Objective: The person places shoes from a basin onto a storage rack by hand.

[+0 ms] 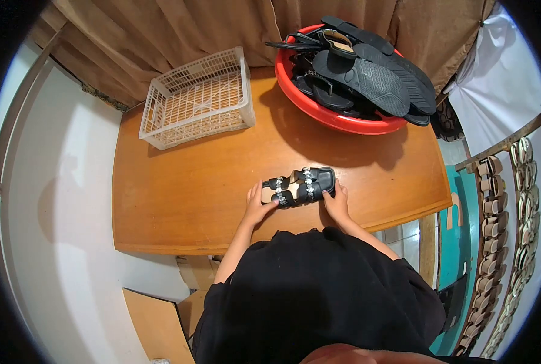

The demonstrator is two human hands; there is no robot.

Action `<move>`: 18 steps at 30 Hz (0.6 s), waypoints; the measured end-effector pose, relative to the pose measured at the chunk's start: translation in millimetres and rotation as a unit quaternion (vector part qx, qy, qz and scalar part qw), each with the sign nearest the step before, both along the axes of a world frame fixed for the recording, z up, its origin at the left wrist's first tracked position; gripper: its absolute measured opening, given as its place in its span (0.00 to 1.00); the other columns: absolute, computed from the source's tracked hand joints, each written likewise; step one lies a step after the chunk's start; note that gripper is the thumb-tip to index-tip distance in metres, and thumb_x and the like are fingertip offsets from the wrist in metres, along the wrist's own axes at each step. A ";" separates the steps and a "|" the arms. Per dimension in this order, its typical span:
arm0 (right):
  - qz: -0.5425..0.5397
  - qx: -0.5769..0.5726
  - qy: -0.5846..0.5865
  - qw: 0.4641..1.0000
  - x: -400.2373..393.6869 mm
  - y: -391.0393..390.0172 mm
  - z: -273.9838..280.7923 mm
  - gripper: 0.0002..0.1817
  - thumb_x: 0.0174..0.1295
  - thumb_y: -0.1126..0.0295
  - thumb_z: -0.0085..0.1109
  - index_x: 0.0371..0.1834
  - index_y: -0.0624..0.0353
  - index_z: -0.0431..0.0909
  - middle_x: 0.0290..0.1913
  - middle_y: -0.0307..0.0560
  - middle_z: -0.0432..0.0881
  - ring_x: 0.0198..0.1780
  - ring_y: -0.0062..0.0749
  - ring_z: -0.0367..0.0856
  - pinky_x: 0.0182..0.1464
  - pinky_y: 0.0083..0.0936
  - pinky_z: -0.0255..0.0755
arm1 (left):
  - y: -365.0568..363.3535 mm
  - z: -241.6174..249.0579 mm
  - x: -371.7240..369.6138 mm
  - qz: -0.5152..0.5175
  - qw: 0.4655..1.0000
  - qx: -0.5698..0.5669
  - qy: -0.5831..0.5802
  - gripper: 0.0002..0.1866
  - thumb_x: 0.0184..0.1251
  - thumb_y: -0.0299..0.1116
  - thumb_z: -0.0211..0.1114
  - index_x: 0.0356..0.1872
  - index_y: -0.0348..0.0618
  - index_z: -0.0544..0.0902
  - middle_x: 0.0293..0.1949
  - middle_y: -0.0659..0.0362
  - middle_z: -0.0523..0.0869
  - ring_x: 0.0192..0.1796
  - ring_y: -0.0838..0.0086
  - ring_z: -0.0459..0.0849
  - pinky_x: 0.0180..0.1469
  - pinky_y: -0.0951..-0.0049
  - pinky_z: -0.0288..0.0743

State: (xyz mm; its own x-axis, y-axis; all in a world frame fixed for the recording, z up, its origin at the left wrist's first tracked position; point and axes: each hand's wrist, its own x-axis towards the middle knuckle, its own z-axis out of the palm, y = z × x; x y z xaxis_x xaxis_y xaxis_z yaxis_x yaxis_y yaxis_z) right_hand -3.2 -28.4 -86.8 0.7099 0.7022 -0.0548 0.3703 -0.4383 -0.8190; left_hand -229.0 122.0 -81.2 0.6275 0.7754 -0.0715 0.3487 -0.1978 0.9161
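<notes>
A pair of black sandals (299,187) with jewelled straps lies sideways near the front edge of the wooden table. At their left end my left hand (259,205) is closed on a sandal, the thumb on the near side and the fingers beyond. My right hand (337,203) grips the right end, its thumb on the black insole. Behind them, a red basin (319,115) holds a heap of black sandals and slippers (373,76), some with soles facing up.
An off-white plastic crate (203,124) stands at the table's (179,194) back left. Brown curtains (222,27) hang behind. Rows of light footwear (491,242) hang at the far right, beside a teal surface (455,258). A white wall (70,164) is on the left.
</notes>
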 end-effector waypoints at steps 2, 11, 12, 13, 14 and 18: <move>0.009 -0.003 0.039 0.999 3.5 -0.9 8.8 0.33 0.54 0.68 0.57 0.62 0.73 0.61 0.51 0.65 0.68 0.55 0.52 0.67 0.58 0.34 0.61 | 5.1 18.3 -0.7 -0.058 0.978 0.126 0.153 0.49 0.44 0.44 0.72 0.67 0.35 0.56 0.67 0.45 0.58 0.69 0.54 0.53 0.70 0.63 0.46; -0.079 0.149 0.313 0.935 0.8 -11.1 7.5 0.16 0.60 0.73 0.55 0.52 0.60 0.73 0.30 0.38 0.75 0.29 0.17 0.70 0.24 0.15 0.61 | 7.6 54.5 11.1 -0.108 0.939 0.162 0.282 0.49 0.18 0.48 0.80 0.55 0.45 0.74 0.52 0.49 0.72 0.57 0.54 0.66 0.60 0.63 0.62; -0.059 0.163 0.310 0.935 0.4 -15.1 9.0 0.20 0.59 0.73 0.57 0.56 0.57 0.68 0.29 0.38 0.75 0.29 0.17 0.70 0.24 0.16 0.63 | 7.0 56.8 10.9 -0.122 0.940 0.156 0.278 0.48 0.17 0.47 0.80 0.54 0.45 0.75 0.51 0.49 0.72 0.56 0.54 0.66 0.60 0.63 0.62; -0.069 0.170 0.351 0.918 -2.8 -19.1 29.0 0.22 0.59 0.73 0.57 0.57 0.55 0.66 0.31 0.38 0.75 0.30 0.18 0.71 0.26 0.16 0.64 | 6.7 50.2 10.2 -0.130 0.950 0.143 0.245 0.48 0.17 0.45 0.81 0.53 0.45 0.76 0.50 0.49 0.73 0.55 0.55 0.67 0.60 0.64 0.63; -0.080 0.177 0.392 0.899 -5.9 -23.6 51.4 0.24 0.59 0.74 0.57 0.59 0.54 0.64 0.32 0.39 0.75 0.31 0.18 0.72 0.27 0.15 0.65 | 5.3 43.7 9.7 -0.140 0.959 0.129 0.212 0.47 0.16 0.44 0.81 0.52 0.45 0.76 0.49 0.50 0.73 0.54 0.55 0.68 0.60 0.65 0.63; -0.073 0.227 0.402 0.884 7.1 -27.4 47.3 0.25 0.59 0.74 0.57 0.60 0.53 0.61 0.36 0.40 0.76 0.36 0.20 0.75 0.31 0.17 0.70 | -30.4 81.3 15.2 -0.108 0.991 0.017 0.081 0.42 0.22 0.40 0.82 0.48 0.37 0.74 0.41 0.52 0.78 0.49 0.60 0.74 0.55 0.67 0.68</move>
State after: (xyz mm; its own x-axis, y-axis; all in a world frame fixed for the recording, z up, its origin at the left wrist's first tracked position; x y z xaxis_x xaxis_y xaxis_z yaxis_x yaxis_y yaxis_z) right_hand 3.9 -55.8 -39.5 0.6552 0.6847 -0.3192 -0.4444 0.0076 -0.8958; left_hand -213.8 91.6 0.1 0.7613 0.6285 -0.1596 0.4361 -0.3140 0.8433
